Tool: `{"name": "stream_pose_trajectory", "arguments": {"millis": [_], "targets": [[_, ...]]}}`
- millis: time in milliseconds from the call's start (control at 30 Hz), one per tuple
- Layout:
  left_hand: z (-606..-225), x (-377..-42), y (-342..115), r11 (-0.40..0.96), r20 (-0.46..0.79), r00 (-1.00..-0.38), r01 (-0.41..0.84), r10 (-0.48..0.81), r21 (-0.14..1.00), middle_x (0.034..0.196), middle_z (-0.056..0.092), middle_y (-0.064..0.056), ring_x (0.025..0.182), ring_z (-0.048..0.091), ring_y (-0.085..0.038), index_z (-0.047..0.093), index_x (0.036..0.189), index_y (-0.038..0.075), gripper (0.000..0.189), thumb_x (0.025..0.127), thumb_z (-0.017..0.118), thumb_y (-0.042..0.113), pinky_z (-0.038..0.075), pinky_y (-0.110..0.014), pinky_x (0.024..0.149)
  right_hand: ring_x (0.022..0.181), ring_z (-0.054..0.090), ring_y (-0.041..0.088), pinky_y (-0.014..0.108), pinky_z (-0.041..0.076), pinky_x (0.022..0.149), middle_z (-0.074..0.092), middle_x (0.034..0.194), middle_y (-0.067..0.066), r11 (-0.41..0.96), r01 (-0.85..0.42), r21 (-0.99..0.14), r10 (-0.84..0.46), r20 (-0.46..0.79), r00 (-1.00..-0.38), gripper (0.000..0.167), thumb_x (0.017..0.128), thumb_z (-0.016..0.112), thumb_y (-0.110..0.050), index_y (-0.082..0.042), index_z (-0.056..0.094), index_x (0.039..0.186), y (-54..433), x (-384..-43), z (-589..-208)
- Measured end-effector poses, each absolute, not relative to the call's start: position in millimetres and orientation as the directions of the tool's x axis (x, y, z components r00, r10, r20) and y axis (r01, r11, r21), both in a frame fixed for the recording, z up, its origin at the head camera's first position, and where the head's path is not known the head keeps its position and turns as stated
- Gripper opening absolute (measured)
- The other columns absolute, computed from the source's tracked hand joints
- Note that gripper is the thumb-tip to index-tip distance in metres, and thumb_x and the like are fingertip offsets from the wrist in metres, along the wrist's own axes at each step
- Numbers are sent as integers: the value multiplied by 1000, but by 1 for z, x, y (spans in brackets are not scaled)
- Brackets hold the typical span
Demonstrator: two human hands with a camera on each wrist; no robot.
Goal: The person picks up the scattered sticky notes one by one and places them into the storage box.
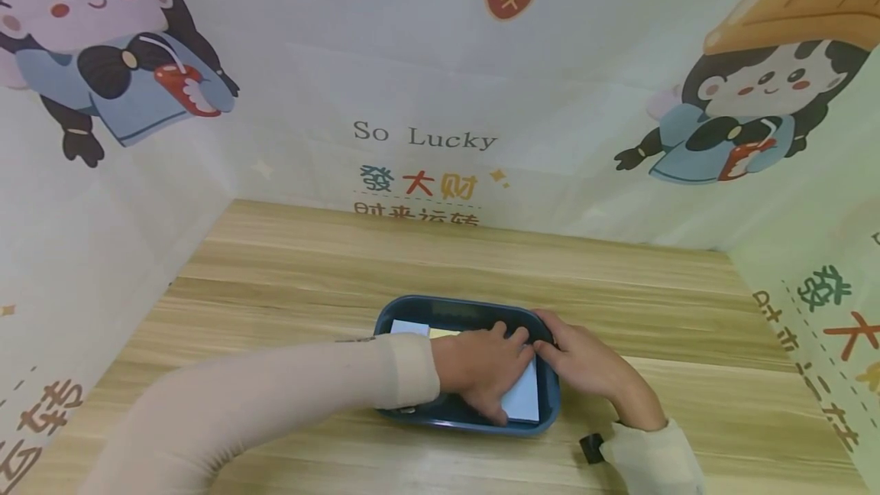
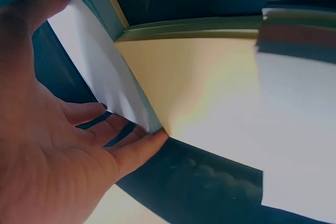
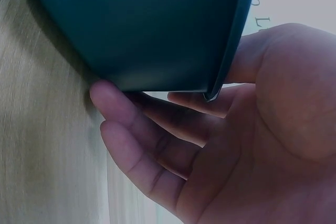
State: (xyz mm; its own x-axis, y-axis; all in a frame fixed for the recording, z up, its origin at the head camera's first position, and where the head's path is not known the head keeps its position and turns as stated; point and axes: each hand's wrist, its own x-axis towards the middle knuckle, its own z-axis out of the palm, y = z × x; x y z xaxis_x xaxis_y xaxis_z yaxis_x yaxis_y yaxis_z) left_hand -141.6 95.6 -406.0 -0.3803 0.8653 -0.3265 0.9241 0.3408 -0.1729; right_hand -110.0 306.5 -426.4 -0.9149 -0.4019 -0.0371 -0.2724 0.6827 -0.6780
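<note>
A dark blue plastic bin (image 1: 474, 426) stands on the table, with stacks of paper inside. My left hand (image 1: 488, 365) reaches into its right part. In the left wrist view, thumb and fingers span opposite edges of a pale stack of paper (image 2: 100, 61), gripping it. Beside that stack lies yellow paper (image 2: 194, 93), and beyond it another whitish stack (image 2: 299, 124). My right hand (image 1: 584, 357) holds the bin's right end. Its thumb is over the rim and its fingers curl against the outer wall (image 3: 152, 35), as the right wrist view shows.
The wooden table (image 1: 296, 266) extends around the bin. Printed cloth walls (image 1: 550, 121) enclose it at the back and both sides. A small black object (image 1: 591, 448) is by the right sleeve. My left forearm (image 1: 289, 388) crosses the bin's front left corner.
</note>
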Motion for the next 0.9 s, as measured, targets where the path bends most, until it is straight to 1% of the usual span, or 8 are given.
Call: {"name": "stream_pose_trajectory", "arguments": {"millis": [100,167,233,400,567,667,767,900], "targets": [[-406,-139,97,350,-334,-405,912,851,-214,157,49,-8,126,59,-24,41,168,9,108,91,71,78,56,-32,106,122,70,41,64,57,101,68,137,30,688,-275,-672,-401,-36,-915,52,113,51,-19,8,47,157,305,-109,-425],[-406,-138,98,350,-339,-412,908,846,-232,158,49,-8,127,59,-23,40,169,10,109,91,71,79,55,-32,107,121,70,39,63,57,101,69,137,30,691,-263,-673,-395,-46,-918,52,112,52,-18,8,47,158,303,-109,-422],[-406,-138,98,350,-340,-416,905,843,-241,159,49,-7,128,59,-23,40,169,10,109,90,71,80,55,-32,107,122,69,40,65,54,104,68,138,29,691,-235,-684,-381,-68,-922,52,112,52,-16,8,46,158,300,-106,-417],[-404,-140,96,355,-335,-411,909,848,-218,160,49,-7,132,57,-23,40,169,11,109,90,70,81,54,-35,109,124,69,38,62,55,106,68,139,27,697,-216,-684,-369,-83,-926,50,113,55,-13,8,47,158,296,-104,-411],[-395,-150,82,362,-307,-388,922,869,-140,162,49,-8,141,54,-25,43,168,11,104,92,70,78,50,-41,116,125,68,38,63,54,106,68,140,27,699,-211,-684,-368,-91,-925,51,113,55,-13,8,47,158,297,-105,-413],[-382,-157,67,359,-267,-369,929,890,-88,167,46,-10,148,49,-26,42,168,11,96,99,68,71,46,-41,121,123,69,34,62,54,107,68,141,25,701,-197,-685,-363,-106,-926,51,113,54,-12,8,46,159,297,-105,-415],[-369,-162,46,368,-176,-364,930,915,-15,168,46,-11,151,46,-28,43,168,9,87,104,68,61,43,-39,124,120,69,31,61,54,106,68,141,24,705,-188,-684,-358,-114,-927,51,113,53,-12,7,45,160,297,-105,-414],[-363,-165,13,392,-15,-393,913,919,110,164,49,-12,150,47,-30,48,164,6,77,105,71,51,42,-42,125,122,68,36,63,54,106,66,144,28,706,-187,-683,-353,-111,-929,52,113,53,-12,8,44,160,297,-103,-412]]}}
